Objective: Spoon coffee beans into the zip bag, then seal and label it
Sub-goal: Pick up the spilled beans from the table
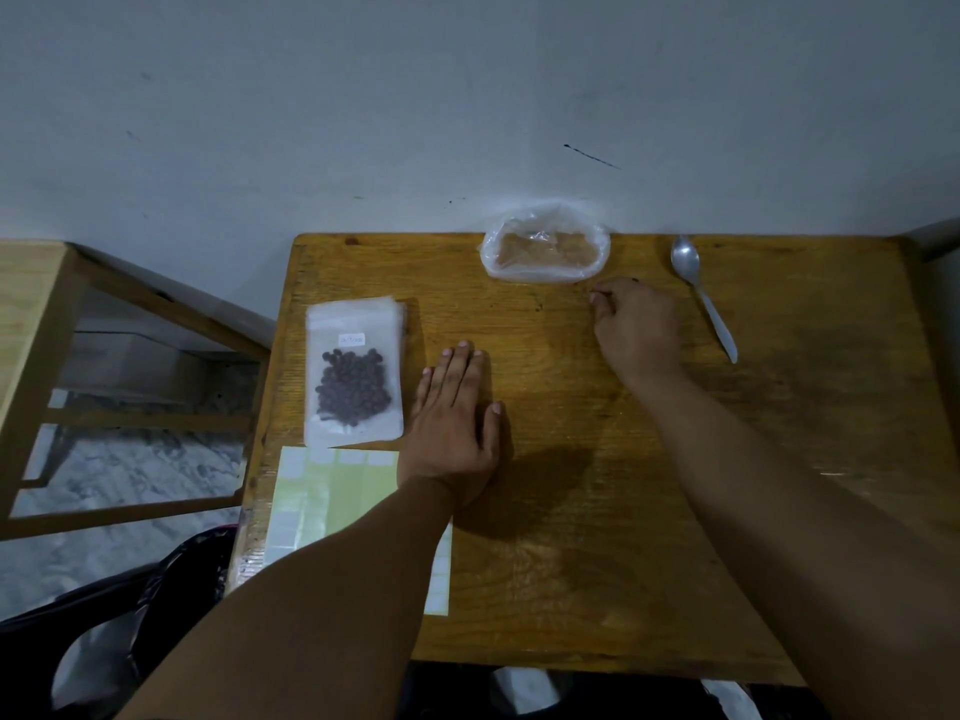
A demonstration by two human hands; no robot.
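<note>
A clear zip bag (355,376) holding dark coffee beans lies flat at the table's left side, a small white label stuck near its top; it rests on a stack of empty bags. Just right of it my left hand (455,423) lies flat on the wood, fingers together, holding nothing. My right hand (636,327) is farther back with fingertips pinched together near the table surface; I cannot tell if anything small is between them. A metal spoon (701,293) lies empty to its right. A sheet of white labels (332,504) lies under my left forearm.
An open, crumpled clear plastic bag (545,249) sits at the back edge against the wall. The wooden table (597,511) has bare wood in the middle and right. A wooden frame (119,407) stands to the left, and a black chair (130,615) is at lower left.
</note>
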